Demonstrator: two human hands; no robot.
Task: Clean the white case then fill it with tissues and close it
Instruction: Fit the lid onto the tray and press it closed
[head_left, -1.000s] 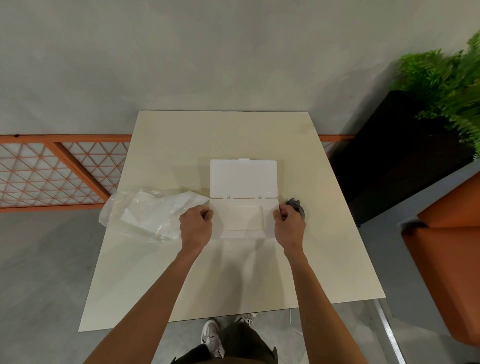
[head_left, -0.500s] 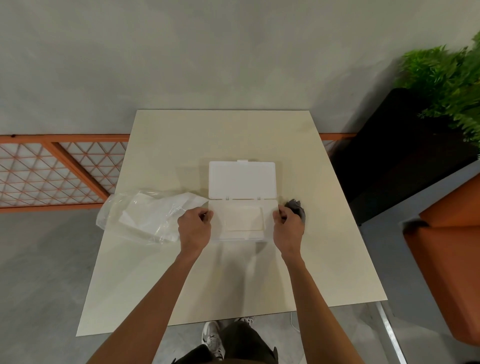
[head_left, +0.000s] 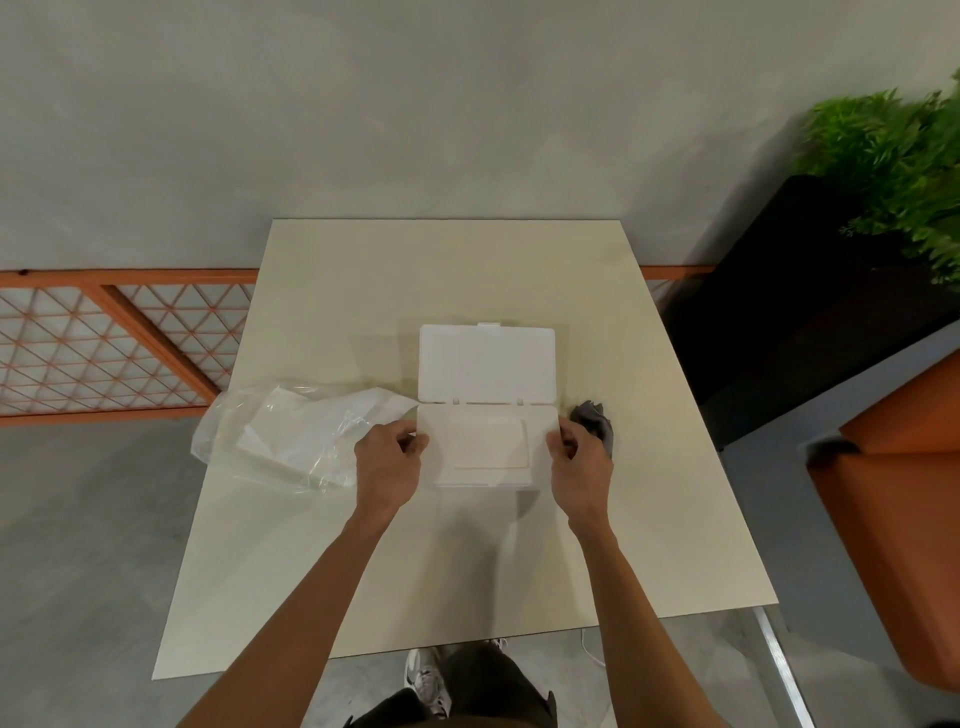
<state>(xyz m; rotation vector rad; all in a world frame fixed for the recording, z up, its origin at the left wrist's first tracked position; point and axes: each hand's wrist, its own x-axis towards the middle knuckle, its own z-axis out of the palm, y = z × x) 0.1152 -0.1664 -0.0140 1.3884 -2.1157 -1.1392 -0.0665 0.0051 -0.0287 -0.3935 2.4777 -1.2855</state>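
The white case lies open in the middle of the beige table, its lid folded flat away from me. A white stack of tissues fills the base. My left hand grips the base's left edge with curled fingers. My right hand grips the right edge the same way. A clear plastic bag holding white tissues lies just left of my left hand. A crumpled grey cloth sits right of the case, partly behind my right hand.
An orange lattice railing runs along the left beyond the table. A black planter with a green fern stands at the right, and an orange chair sits near the table's right front corner.
Both hands stay on the case's sides. The base has shifted slightly towards me and the view has tilted a little; nothing else moved.
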